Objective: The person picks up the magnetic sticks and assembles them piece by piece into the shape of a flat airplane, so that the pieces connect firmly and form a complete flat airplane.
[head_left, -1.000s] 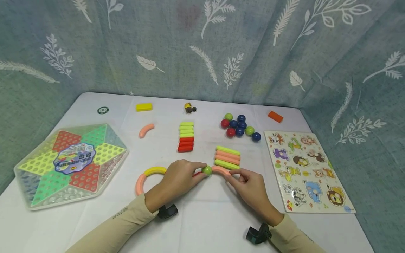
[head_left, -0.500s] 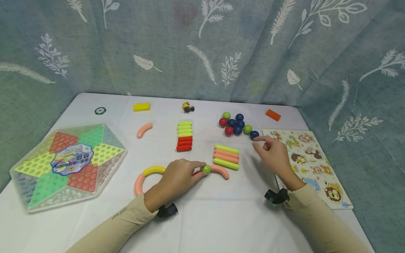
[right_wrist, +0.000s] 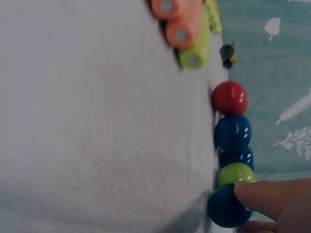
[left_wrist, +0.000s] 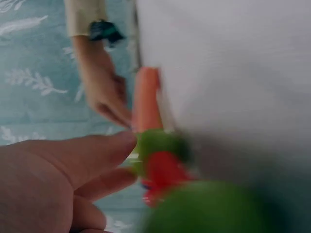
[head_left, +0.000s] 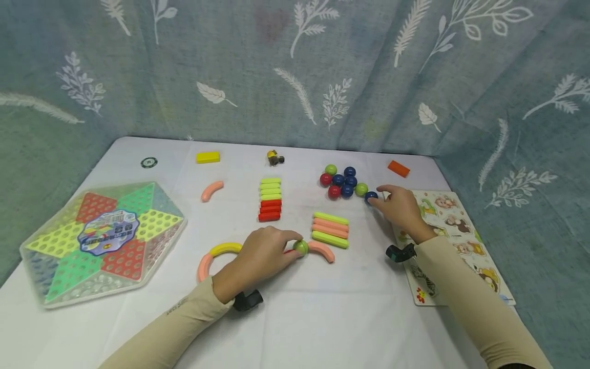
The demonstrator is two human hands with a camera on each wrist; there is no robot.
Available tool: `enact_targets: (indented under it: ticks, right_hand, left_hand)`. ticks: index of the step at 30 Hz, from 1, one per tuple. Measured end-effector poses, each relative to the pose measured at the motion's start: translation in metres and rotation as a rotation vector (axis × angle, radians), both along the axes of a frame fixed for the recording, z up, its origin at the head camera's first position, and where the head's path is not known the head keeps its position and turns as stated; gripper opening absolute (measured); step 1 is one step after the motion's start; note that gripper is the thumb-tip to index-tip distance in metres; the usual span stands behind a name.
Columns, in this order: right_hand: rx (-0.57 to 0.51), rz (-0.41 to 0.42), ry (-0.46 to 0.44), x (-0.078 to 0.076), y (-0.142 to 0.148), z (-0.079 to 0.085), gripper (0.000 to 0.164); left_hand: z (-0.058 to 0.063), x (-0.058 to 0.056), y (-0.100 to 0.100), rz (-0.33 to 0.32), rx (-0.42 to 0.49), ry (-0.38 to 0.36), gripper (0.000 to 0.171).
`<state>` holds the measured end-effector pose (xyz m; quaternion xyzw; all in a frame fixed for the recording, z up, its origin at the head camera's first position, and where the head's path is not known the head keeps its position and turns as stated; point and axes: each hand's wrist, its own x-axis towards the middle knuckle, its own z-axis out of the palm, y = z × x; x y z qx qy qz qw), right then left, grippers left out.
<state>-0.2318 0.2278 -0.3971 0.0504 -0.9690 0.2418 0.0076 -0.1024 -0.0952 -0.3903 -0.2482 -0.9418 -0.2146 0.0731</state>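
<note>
In the head view my left hand (head_left: 265, 253) pinches a green ball (head_left: 301, 248) between thumb and index finger. A pink curved stick (head_left: 322, 250) touches the ball's right side. The left wrist view shows a red stick (left_wrist: 165, 170) against that ball and a blurred green ball (left_wrist: 209, 208) closer to the camera. My right hand (head_left: 400, 207) has its thumb and fingers round a blue ball (head_left: 370, 195) at the right end of the ball cluster. The right wrist view shows the thumb on this blue ball (right_wrist: 226, 206), beside a green ball (right_wrist: 235, 174).
Green and pink straight sticks (head_left: 330, 228) lie beyond the curved stick. Short green and red sticks (head_left: 270, 201) form a column. Left of my left hand is a pink-and-yellow arc (head_left: 223, 248). An animal puzzle board (head_left: 426, 297) lies under the right forearm; a hexagonal game board (head_left: 159, 256) lies left.
My right hand has let go of the pink curved stick and moved right and away to the blue ball. The left hand still pinches the green ball in the same place.
</note>
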Motion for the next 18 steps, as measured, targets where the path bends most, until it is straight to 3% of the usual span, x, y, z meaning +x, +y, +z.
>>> enact_targets:
  ticks: [4,7,12,18]
  right_hand:
    - [0.047,-0.011,-0.033,-0.003,-0.002,-0.002,0.047]
    - [0.057,-0.007,-0.039,0.005,0.0,-0.003,0.048]
    - [0.002,-0.001,-0.005,0.038,-0.001,-0.002,0.047]
    - [-0.128,0.015,-0.042,0.087,-0.01,-0.009,0.044]
  left_hand:
    - [0.012,-0.004,0.009,-0.019,-0.024,-0.049,0.029]
    - [0.011,-0.006,0.017,-0.032,-0.046,-0.065,0.027]
    - [0.001,-0.009,0.027,-0.027,-0.063,-0.022,0.022]
    - [-0.008,-0.009,0.033,0.025,-0.08,-0.002,0.018]
